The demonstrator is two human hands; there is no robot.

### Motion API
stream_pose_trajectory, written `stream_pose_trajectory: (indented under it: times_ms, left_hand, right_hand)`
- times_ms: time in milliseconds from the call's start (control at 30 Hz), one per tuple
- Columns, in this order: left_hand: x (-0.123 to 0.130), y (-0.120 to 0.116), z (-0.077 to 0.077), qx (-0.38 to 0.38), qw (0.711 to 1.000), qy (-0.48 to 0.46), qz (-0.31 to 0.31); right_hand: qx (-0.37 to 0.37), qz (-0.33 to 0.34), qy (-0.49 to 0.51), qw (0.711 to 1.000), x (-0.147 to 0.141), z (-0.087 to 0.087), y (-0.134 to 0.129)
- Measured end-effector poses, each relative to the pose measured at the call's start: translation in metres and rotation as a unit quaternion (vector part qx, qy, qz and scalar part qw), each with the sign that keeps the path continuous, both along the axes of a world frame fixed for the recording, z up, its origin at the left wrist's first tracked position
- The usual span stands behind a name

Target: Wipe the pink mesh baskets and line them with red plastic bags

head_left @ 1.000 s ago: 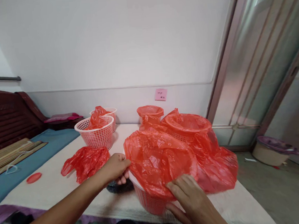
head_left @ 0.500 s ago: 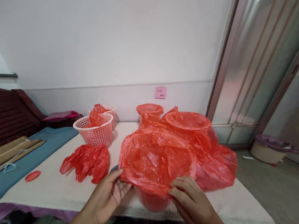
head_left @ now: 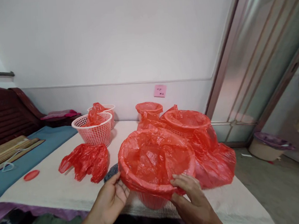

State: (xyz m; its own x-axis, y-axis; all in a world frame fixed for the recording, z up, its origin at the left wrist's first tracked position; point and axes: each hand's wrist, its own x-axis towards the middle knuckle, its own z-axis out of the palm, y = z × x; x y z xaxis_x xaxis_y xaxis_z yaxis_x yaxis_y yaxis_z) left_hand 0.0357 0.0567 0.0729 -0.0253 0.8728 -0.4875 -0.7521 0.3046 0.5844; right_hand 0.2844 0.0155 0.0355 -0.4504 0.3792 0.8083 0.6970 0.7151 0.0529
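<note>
The left hand [head_left: 115,195], fingers loosely open, touches the bag [head_left: 156,160] at the basket's [head_left: 153,200] left side; the right hand [head_left: 190,193] grips the bag over its front-right rim. The basket stands upright near the table's [head_left: 49,190] front edge. Left of it lies a loose bag [head_left: 87,161]; behind it are two lined baskets [head_left: 185,119] [head_left: 149,107], and behind-left, two pale baskets [head_left: 95,135] [head_left: 112,111].

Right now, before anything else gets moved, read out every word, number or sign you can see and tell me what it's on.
Pink note on the wall: two short handwritten lines, too small and blurred to read.
Front basket and the red bag over it: no writing visible.
</note>
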Motion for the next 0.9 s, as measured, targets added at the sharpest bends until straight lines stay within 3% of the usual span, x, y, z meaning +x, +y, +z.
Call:
stream_pose_trajectory:
  times_ms: [267, 467, 600, 800, 900]
  left_hand:
    - [0.000, 0.008, -0.003, 0.023, 1.000, 0.008, -0.009]
    - [-0.004, 0.010, 0.000, 0.047, 0.999, 0.018, -0.004]
    - [0.006, -0.010, 0.001, 0.052, 0.999, -0.007, 0.010]
    - [0.038, -0.045, -0.010, 0.143, 0.983, -0.046, -0.103]
    - [0.050, -0.048, -0.018, 0.133, 0.983, -0.054, -0.111]
  right_hand:
    - [0.054, -0.079, -0.020, 0.995, 0.009, -0.017, 0.000]
    - [0.021, -0.075, 0.047, 0.996, 0.014, 0.003, -0.013]
    - [0.031, -0.065, 0.046, 0.996, -0.002, 0.017, -0.010]
    - [-0.034, -0.062, 0.031, 0.997, -0.020, 0.017, 0.004]
    - [-0.048, -0.040, 0.042, 0.997, -0.020, 0.015, 0.002]
